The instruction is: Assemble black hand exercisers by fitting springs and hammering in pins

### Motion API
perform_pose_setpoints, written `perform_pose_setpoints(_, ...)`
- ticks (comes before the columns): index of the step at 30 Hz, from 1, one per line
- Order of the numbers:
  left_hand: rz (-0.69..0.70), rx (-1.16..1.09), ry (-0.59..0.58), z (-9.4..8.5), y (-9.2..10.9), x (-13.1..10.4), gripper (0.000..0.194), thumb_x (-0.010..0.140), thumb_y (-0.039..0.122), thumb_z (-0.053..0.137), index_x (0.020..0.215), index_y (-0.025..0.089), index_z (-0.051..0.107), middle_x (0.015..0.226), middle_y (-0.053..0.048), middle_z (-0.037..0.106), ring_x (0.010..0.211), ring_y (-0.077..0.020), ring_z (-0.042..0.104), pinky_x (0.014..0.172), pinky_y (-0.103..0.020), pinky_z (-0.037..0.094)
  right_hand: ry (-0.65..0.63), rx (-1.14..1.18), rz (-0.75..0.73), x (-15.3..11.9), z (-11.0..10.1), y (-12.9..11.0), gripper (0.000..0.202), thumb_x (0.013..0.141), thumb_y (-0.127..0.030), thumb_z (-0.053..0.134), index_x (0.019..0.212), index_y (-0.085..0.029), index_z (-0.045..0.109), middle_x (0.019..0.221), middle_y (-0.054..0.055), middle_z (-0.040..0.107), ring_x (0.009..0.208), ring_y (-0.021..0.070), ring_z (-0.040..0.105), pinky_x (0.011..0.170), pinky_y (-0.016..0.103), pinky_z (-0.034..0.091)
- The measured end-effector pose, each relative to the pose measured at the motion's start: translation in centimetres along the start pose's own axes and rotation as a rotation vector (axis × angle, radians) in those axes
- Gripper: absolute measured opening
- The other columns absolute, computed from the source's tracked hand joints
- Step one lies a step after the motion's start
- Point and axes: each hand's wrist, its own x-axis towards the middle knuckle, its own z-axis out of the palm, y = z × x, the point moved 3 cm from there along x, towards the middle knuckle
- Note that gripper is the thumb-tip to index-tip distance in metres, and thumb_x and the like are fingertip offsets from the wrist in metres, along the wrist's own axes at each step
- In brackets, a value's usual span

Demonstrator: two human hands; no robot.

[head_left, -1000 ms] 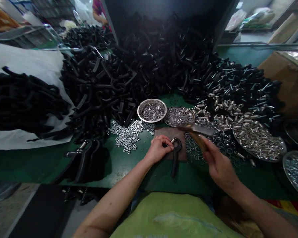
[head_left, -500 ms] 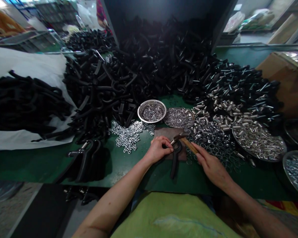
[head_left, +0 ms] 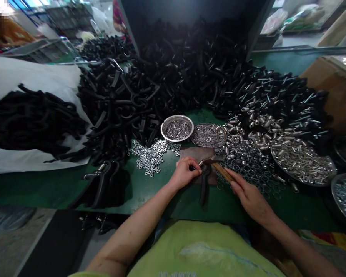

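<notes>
A matte black part (head_left: 203,188), long-stemmed with a rounded loop at its upper end, lies across a dull brown pad (head_left: 187,152) near the middle of the bench's (head_left: 144,196) front edge, its stem running off the pad toward that edge. A bright coiled spring (head_left: 201,163) sits at the loop's upper left, silver against the black. The worker's left hand (head_left: 186,174) has hold of the part there, thumb and fingertips pinched almost together, though the fingers hide the exact grip. The right hand (head_left: 252,201) is closed around the wooden handle of a hammer (head_left: 223,172), whose dark head covers some of the loop; from here I cannot tell whether it touches.

Just beyond the pad, toward the bench's back edge, stand a steel bowl (head_left: 163,135) and a shallow dish of small metal pieces (head_left: 209,135). Loose nuts (head_left: 151,156) spread to the left, thin rings (head_left: 255,173) to the right. A great heap of black parts (head_left: 187,80) fills the back of the bench, and a brown cardboard box (head_left: 324,82) stands toward its right end.
</notes>
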Motion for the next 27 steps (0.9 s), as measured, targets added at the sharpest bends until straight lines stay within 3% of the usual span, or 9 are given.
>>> perform_pose_setpoints(4,0.081,0.052,0.025,0.0,0.1,-0.8,0.005,0.074,0.024,0.069,0.076,0.021,0.066,0.094,-0.001,0.062,0.097,-0.0183,0.055,0.094,-0.036,0.038,-0.008,0.025,0.004,-0.1,-0.6,-0.8,0.042,0.094,-0.031,0.034,0.134,-0.024,0.046,0.115,0.006,0.066,0.096,0.0202,0.067,0.083,0.038,0.054)
perform_pose_setpoints(7,0.138,0.137,0.118,-0.1,0.2,-2.3,0.024,0.073,0.028,0.071,0.095,0.023,0.063,0.116,-0.004,0.056,0.112,-0.0224,0.049,0.097,-0.039,0.037,0.013,0.059,-0.002,-1.2,-1.8,-2.1,0.04,0.094,-0.031,0.035,0.133,-0.027,0.046,0.111,0.005,0.068,0.095,0.0201,0.067,0.081,0.036,0.055)
perform_pose_setpoints(10,0.115,0.261,0.262,-0.1,0.0,-4.4,0.046,0.069,0.031,0.073,0.11,0.023,0.054,0.13,-0.009,0.044,0.121,-0.0269,0.041,0.098,-0.042,0.037,0.151,0.104,-0.077,-2.9,-2.8,-2.9,0.043,0.094,-0.029,0.037,0.136,-0.032,0.04,0.109,0.005,0.068,0.09,0.0196,0.068,0.077,0.034,0.057)
perform_pose_setpoints(12,0.086,0.333,0.248,0.2,-0.3,-5.4,0.034,0.075,0.03,0.067,0.105,0.021,0.053,0.116,-0.01,0.051,0.109,-0.0253,0.049,0.091,-0.039,0.042,0.24,0.082,-0.147,-3.6,-2.7,-2.9,0.045,0.093,-0.027,0.036,0.138,-0.031,0.04,0.098,0.006,0.07,0.081,0.0198,0.069,0.071,0.033,0.058)
perform_pose_setpoints(15,0.082,0.404,0.157,0.9,-0.6,-6.1,0.011,0.084,0.026,0.053,0.093,0.02,0.053,0.092,-0.007,0.057,0.088,-0.0214,0.054,0.078,-0.034,0.045,0.124,-0.058,-0.181,-3.0,-1.1,-2.5,0.045,0.091,-0.025,0.037,0.135,-0.029,0.046,0.087,0.005,0.072,0.073,0.0204,0.069,0.067,0.034,0.059)
perform_pose_setpoints(18,0.102,0.435,0.144,1.1,-0.7,-5.9,0.007,0.084,0.023,0.051,0.089,0.019,0.052,0.09,-0.007,0.058,0.085,-0.0213,0.054,0.075,-0.033,0.045,-0.032,-0.12,-0.194,-1.9,-0.4,-2.8,0.048,0.091,-0.022,0.037,0.138,-0.031,0.042,0.11,0.005,0.069,0.092,0.0214,0.068,0.078,0.038,0.058)
perform_pose_setpoints(20,0.107,0.435,0.154,1.1,-0.7,-5.8,0.006,0.083,0.023,0.051,0.088,0.019,0.052,0.091,-0.007,0.058,0.085,-0.0212,0.055,0.075,-0.033,0.046,0.033,-0.092,-0.225,-1.9,-0.9,-3.3,0.05,0.092,-0.021,0.036,0.141,-0.03,0.037,0.119,0.005,0.064,0.1,0.0212,0.065,0.082,0.037,0.057)
perform_pose_setpoints(23,0.108,0.432,0.164,1.1,-0.7,-5.7,0.006,0.082,0.023,0.052,0.088,0.02,0.052,0.09,-0.007,0.058,0.085,-0.0208,0.055,0.075,-0.032,0.046,0.117,-0.087,-0.253,-2.5,-1.2,-3.2,0.05,0.092,-0.02,0.035,0.142,-0.028,0.036,0.113,0.006,0.067,0.095,0.0207,0.067,0.079,0.033,0.057)
perform_pose_setpoints(27,0.103,0.448,0.154,1.1,-0.7,-5.7,0.007,0.08,0.02,0.054,0.087,0.02,0.052,0.088,-0.006,0.058,0.085,-0.0209,0.055,0.074,-0.032,0.046,-0.072,-0.197,-0.194,-1.8,-0.4,-2.3,0.049,0.092,-0.021,0.037,0.14,-0.03,0.038,0.117,0.004,0.066,0.096,0.0223,0.067,0.08,0.04,0.057)
